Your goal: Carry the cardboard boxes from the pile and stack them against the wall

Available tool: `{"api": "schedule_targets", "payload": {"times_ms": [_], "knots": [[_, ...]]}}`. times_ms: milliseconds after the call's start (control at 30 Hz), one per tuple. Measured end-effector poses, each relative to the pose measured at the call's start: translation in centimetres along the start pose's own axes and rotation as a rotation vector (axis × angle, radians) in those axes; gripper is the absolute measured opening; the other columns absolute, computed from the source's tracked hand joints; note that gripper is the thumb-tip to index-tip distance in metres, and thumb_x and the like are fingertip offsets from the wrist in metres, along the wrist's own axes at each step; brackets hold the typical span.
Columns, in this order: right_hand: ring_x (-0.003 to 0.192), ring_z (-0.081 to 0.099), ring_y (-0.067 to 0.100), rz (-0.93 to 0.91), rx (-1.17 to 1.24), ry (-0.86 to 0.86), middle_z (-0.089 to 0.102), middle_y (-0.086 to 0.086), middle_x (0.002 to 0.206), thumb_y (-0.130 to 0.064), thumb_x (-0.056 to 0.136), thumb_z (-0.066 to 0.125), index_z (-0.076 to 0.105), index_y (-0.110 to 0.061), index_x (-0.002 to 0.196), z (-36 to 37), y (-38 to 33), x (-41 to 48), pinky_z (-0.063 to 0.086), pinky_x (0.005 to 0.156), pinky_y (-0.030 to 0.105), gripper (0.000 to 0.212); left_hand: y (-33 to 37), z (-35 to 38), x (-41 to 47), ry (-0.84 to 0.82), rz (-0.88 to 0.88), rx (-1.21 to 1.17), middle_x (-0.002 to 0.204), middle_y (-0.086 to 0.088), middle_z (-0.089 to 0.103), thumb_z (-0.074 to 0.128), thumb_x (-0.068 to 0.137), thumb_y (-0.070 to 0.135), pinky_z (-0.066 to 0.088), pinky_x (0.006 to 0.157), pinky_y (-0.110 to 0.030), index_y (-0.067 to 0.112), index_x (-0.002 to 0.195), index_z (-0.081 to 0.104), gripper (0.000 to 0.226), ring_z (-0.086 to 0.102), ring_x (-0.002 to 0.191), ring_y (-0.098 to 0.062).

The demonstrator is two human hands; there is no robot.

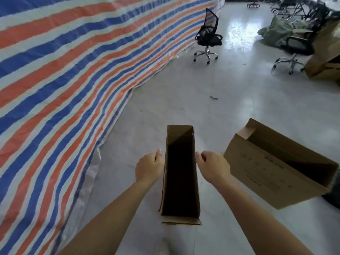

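A narrow cardboard box (180, 172), open-topped, upright — a wider box (266, 173) tilted beside it.

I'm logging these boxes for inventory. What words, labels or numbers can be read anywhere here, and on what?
Wide cardboard box, on the right: rows of dark print on its side, too blurred to read.
Narrow open box, in the middle: no print shows.
Striped tarp: no text.
No text can be read anywhere else in the picture.
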State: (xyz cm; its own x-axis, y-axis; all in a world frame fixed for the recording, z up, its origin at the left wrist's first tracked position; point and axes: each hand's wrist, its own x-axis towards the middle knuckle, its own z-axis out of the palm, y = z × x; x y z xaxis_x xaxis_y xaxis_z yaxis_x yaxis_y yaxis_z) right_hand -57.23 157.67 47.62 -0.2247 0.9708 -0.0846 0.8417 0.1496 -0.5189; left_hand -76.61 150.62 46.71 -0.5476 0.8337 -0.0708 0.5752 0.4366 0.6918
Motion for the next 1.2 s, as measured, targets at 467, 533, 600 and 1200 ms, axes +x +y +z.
{"api": "schedule_targets", "payload": {"times_ms": [467,533,600,1200], "knots": [[0.13,0.051,0.03,0.491,-0.051,-0.374,0.04,0.011,0.151,-0.047,0.101,0.05,0.02,-0.016,0.158,24.0,13.6,8.0,0.049,0.095,0.04,0.072,-18.8,20.8,8.8,-0.465,-0.505,0.169,0.142,-0.008,0.048,0.053,0.094,0.057,0.045,0.098,-0.04,0.01,0.142,0.038,0.068,0.051,0.125,-0.028],[0.134,0.047,0.032,0.561,-0.042,-0.427,0.034,0.013,0.156,-0.048,0.099,0.053,0.005,-0.016,0.161,27.3,16.0,6.6,0.048,0.099,0.043,0.085,-21.4,23.0,7.1,-0.534,-0.591,0.148,0.151,-0.008,0.04,0.056,0.09,0.062,0.043,0.105,-0.043,0.012,0.15,0.027,0.084,0.046,0.133,-0.029],[0.132,0.052,0.033,0.646,-0.03,-0.467,0.039,0.012,0.155,-0.047,0.099,0.055,0.0,-0.017,0.162,30.3,18.4,5.1,0.05,0.097,0.044,0.089,-23.9,25.3,5.4,-0.598,-0.665,0.145,0.154,-0.007,0.039,0.057,0.089,0.063,0.041,0.107,-0.042,0.015,0.153,0.023,0.087,0.045,0.135,-0.03],[0.089,0.061,0.03,0.31,-0.007,-0.401,0.063,0.005,0.095,-0.015,0.102,0.046,0.062,-0.012,0.117,18.4,7.8,8.5,0.038,0.072,0.03,0.022,-14.7,12.7,5.6,-0.146,-0.593,0.248,0.124,-0.015,0.064,0.043,0.105,0.031,0.054,0.092,-0.041,0.005,0.133,0.055,0.04,0.065,0.106,-0.034]]}}
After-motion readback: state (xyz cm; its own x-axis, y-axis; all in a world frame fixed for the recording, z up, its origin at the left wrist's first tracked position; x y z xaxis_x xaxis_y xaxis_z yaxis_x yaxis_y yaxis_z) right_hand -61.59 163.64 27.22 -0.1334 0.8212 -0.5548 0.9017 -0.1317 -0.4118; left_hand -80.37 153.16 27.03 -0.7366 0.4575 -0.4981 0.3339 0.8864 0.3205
